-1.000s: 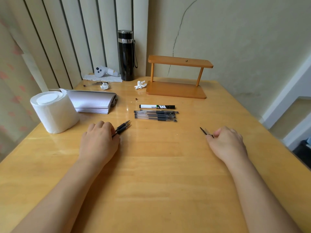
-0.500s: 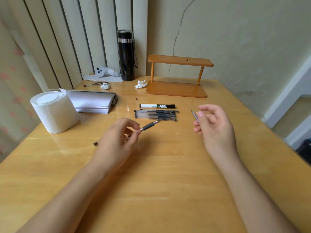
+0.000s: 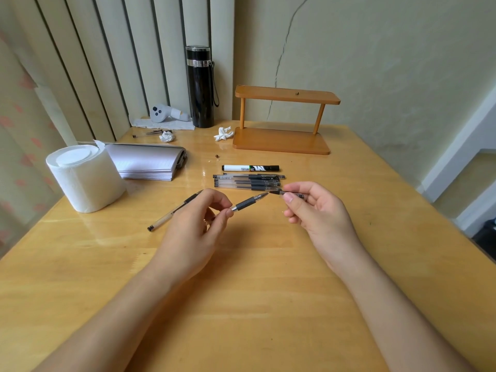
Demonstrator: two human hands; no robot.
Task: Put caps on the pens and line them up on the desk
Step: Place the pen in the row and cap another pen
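Observation:
My left hand (image 3: pixel 196 226) pinches an uncapped pen (image 3: pixel 247 203) by its barrel, the black grip and tip pointing right. My right hand (image 3: pixel 318 210) holds a dark pen cap (image 3: pixel 294 194) between thumb and fingers, its mouth right at the pen's tip. A second uncapped clear pen (image 3: pixel 166 217) lies slanted on the desk (image 3: pixel 255 291), partly hidden behind my left hand. Further back, several capped pens (image 3: pixel 248 182) lie side by side in a row, with a white and black marker (image 3: pixel 251 168) parallel behind them.
A toilet roll (image 3: pixel 83 178) and a notebook (image 3: pixel 145 162) sit at the left. At the back stand a black flask (image 3: pixel 200 87), a wooden shelf (image 3: pixel 281 140), crumpled tissues (image 3: pixel 223 133), a white controller (image 3: pixel 163 114) and a stray pen (image 3: pixel 150 133).
Both hands rose from the desk and came together at the middle. My left hand left one pen on the desk and turned another rightward; my right hand brought the cap to its tip.

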